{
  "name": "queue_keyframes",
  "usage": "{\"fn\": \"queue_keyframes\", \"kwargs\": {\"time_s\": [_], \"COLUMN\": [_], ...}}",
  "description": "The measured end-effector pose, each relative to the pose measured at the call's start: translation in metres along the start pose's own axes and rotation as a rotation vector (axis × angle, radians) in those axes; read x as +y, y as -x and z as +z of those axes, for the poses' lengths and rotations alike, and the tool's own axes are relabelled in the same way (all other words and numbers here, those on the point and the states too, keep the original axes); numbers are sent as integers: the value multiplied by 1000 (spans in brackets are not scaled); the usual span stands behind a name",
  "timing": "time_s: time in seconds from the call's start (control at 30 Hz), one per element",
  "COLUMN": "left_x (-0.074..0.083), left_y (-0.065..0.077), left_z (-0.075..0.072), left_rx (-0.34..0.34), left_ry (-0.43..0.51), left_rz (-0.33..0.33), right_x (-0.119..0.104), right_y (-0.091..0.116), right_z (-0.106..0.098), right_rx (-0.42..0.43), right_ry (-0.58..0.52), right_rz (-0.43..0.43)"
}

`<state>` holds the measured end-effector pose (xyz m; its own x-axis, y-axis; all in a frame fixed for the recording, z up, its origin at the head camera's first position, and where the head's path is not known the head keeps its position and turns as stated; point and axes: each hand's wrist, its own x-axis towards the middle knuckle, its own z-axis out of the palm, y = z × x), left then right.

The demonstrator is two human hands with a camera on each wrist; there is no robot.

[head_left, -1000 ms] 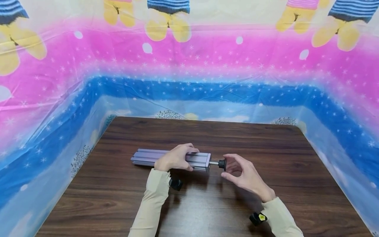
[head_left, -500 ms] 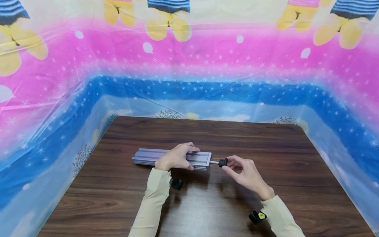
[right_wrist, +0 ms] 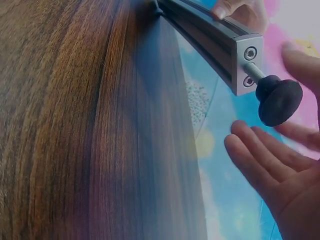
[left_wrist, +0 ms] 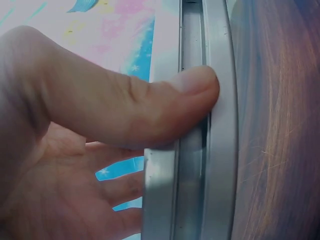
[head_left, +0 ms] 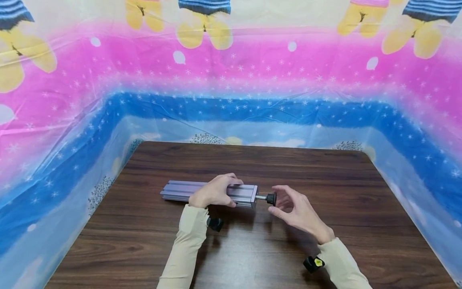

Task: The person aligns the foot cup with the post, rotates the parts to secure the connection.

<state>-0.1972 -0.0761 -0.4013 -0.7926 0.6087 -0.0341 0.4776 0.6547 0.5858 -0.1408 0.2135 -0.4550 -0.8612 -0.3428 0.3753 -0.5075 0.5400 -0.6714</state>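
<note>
Head view: the slotted aluminium profile (head_left: 243, 192), gripped by the left hand (head_left: 215, 192), runs left to right across the table (head_left: 231, 160); its black levelling foot (head_left: 271, 199) points along that axis toward the nearer right hand (head_left: 301, 213). Left wrist view: thumb on one side, fingers opposite. Right wrist view: empty, widely parted fingers flank the foot, apparently without contact.
</note>
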Motion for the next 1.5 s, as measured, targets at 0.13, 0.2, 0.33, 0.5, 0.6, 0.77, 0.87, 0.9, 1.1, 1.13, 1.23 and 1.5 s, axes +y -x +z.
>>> {"fn": "queue_keyframes", "kwargs": {"time_s": [0.13,0.2,0.33,0.5,0.6,0.77,0.87,0.9,1.1,1.13,1.23,1.5], "left_x": [0,0,0,0,-1,-2,-2,-1,0,0,-2,-3], "left_y": [0,0,0,-1,-1,-1,0,1,3,3,3,1], "left_z": [0,1,0,0,1,1,-1,-1,-4,-4,-4,-1], "left_rx": [-6,-9,-6,-10,-11,-9,-8,-8,-15,-16,-18,-17], "left_ry": [2,2,1,0,1,-1,-3,-2,13,15,25,28], "left_rz": [-2,0,11,15,20,31,30,28,12,12,12,5], "right_x": [-1,0,-1,-3,-4,-5,-6,-7,-9,-9,-7,-3], "right_y": [-1,-1,-2,-3,-4,-5,-5,-5,-6,-6,-4,0], "right_z": [0,1,2,1,1,2,3,3,1,0,-1,-3], "right_rx": [23,30,44,60,64,64,53,47,1,-4,-8,21], "right_ry": [-32,-57,-68,-37,-22,-20,-47,-59,-106,-93,-51,-46], "right_rz": [-90,-103,-93,-84,-71,-36,-3,10,75,70,36,-124]}}
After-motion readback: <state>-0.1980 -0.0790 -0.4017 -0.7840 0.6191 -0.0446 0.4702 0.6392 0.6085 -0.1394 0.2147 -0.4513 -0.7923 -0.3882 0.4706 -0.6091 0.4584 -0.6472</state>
